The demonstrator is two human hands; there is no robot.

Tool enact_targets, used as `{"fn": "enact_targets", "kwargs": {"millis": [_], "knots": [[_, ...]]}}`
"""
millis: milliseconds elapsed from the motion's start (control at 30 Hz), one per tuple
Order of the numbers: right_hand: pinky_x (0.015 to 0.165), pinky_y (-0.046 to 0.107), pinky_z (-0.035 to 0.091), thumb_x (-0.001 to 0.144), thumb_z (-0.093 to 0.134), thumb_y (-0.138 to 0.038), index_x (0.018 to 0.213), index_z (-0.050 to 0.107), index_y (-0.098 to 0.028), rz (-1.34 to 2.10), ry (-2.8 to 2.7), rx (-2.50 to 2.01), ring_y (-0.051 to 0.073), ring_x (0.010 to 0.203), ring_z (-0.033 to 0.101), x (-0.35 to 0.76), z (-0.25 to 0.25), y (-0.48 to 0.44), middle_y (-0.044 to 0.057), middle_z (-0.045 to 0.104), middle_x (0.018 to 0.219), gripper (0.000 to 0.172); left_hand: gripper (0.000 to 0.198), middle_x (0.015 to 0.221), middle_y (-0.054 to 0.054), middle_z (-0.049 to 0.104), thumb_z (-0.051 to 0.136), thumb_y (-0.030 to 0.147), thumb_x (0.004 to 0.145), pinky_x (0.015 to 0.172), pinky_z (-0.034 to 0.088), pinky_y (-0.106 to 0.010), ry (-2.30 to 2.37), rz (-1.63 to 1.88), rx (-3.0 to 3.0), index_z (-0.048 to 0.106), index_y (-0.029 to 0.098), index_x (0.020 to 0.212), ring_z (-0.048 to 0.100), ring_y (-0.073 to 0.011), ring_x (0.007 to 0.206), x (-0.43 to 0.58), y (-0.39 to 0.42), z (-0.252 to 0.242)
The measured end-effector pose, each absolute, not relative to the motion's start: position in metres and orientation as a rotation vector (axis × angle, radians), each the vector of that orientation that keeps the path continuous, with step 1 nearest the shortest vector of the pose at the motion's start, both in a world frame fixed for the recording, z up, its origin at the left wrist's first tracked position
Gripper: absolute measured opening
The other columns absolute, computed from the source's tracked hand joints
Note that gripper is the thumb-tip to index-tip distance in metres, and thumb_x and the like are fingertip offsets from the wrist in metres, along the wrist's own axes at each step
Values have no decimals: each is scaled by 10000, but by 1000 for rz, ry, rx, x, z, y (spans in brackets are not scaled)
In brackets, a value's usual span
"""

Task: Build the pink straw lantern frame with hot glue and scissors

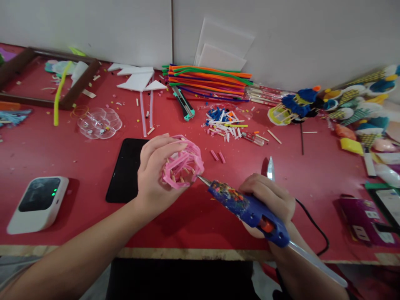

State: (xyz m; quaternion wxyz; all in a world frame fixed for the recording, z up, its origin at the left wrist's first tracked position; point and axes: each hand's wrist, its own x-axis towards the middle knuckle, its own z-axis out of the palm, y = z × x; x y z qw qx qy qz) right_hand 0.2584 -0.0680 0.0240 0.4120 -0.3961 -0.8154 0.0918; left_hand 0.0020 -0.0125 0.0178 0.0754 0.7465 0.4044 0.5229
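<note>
My left hand is closed around a small pink basket-like piece made of pink strips and short wooden sticks, held just above the red table. My right hand grips a blue glue gun smeared with coloured bits. Its metal nozzle points left and touches the lower right edge of the pink piece. A clear glue stick juts out of the gun's rear toward the lower right.
A black phone lies flat behind my left hand. A white device with a green light sits at front left. Pipe cleaners, a utility knife, cut bits, a clear plastic tray and finished crafts lie around.
</note>
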Motion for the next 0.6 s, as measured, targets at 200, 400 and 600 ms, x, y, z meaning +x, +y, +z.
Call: {"fn": "enact_targets", "kwargs": {"millis": [200,400,600], "knots": [[573,300,420,888,517,-242,868,564,-210,232,-2047,-1038,145,639,512,259,23,-69,14,540,716,61,459,1153,-66,690,814,372,800,1067,553,-571,1207,1569,2238,600,344,1205,658,-321,1187,2,-13,18],[578,316,436,886,543,-290,873,582,-210,212,-2021,-1028,162,652,535,261,20,-70,20,555,715,90,472,1147,-66,684,821,357,795,1070,555,-566,1189,1571,2236,605,342,1213,653,-318,1189,1,-13,18],[605,321,465,967,492,-256,895,612,-197,205,-2031,-1006,161,672,554,260,21,-71,34,568,731,151,483,1167,-64,696,810,375,798,1046,567,-562,1217,1562,2259,595,357,1230,672,-326,1172,2,-13,17]]}}
